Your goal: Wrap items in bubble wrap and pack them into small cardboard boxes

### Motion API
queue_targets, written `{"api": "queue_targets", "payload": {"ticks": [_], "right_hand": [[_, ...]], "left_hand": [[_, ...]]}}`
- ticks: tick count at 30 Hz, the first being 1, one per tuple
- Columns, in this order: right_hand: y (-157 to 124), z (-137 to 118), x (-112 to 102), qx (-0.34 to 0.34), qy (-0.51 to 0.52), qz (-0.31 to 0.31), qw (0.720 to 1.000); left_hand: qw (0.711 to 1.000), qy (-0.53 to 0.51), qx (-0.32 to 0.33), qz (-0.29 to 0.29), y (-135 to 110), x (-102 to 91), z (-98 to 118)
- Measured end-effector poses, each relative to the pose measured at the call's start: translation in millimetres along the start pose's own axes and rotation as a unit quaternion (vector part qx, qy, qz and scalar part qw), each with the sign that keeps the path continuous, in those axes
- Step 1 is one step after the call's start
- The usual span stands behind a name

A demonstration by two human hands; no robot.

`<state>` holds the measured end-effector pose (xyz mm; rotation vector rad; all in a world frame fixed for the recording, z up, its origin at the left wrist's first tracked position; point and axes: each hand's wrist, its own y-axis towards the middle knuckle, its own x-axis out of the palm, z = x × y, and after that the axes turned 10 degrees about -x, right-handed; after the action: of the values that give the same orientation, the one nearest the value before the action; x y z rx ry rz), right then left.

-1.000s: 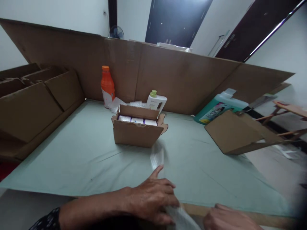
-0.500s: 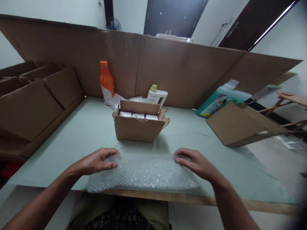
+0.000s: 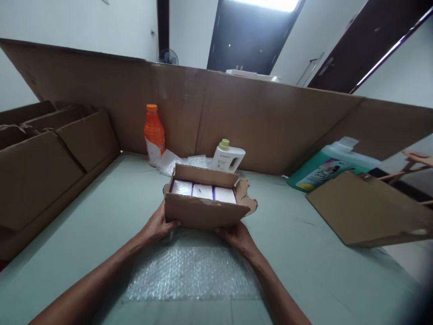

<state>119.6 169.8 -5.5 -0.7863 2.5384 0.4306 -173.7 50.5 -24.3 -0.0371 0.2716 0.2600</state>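
Between my hands is an open-topped cardboard box (image 3: 204, 213) with three white boxes with purple edges (image 3: 203, 191) packed side by side in it. My left hand (image 3: 161, 223) grips its lower left corner, thumb on the front face. At the lower right, my right hand (image 3: 237, 235) holds the box from below, with its fingertips partly hidden under it. The box seems slightly tilted toward me. A sheet of bubble wrap (image 3: 192, 275) lies flat on the table nearer to me, below the box and between my forearms.
Behind the box stand an orange bottle (image 3: 154, 135), a white bottle with a green cap (image 3: 227, 158) and crumpled bubble wrap (image 3: 168, 163). A cardboard organiser (image 3: 40, 176) is at the left. On the right, a teal jug (image 3: 324, 167) leans behind a cardboard box (image 3: 368, 212). A cardboard wall (image 3: 257, 122) closes the back.
Both hands have let go of the bubble wrap, reached forward and taken hold of the cardboard box. The bubble wrap stays on the table. My view has tilted up a little.
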Motion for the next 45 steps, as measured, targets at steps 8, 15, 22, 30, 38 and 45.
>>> {"api": "queue_targets", "payload": {"ticks": [8,15,22,30,38,45], "right_hand": [[65.6,11.0,-4.9,0.015,-0.034,0.028,0.999],[-25.0,-2.1,13.6,-0.083,-0.228,0.094,0.966],[-115.1,-22.1,77.3,-0.199,-0.343,-0.106,0.912],[-152.5,37.6,-34.9,-0.014,-0.454,0.069,0.888],[-124.1,12.9,-4.2,0.002,-0.232,0.161,0.959],[-146.8,-7.6,-36.7,0.042,-0.103,0.242,0.964]], "left_hand": [[0.999,-0.037,0.024,0.017,59.0,1.1,3.4],[0.962,0.231,0.073,0.125,-50.9,27.8,-6.3],[0.844,0.497,0.195,-0.048,-141.9,43.1,-19.9],[0.830,0.546,0.106,0.034,-156.5,-38.9,-43.1],[0.889,0.455,-0.026,0.048,-108.5,-22.5,-6.6],[0.939,0.338,-0.029,0.048,-82.3,2.2,20.9]]}}
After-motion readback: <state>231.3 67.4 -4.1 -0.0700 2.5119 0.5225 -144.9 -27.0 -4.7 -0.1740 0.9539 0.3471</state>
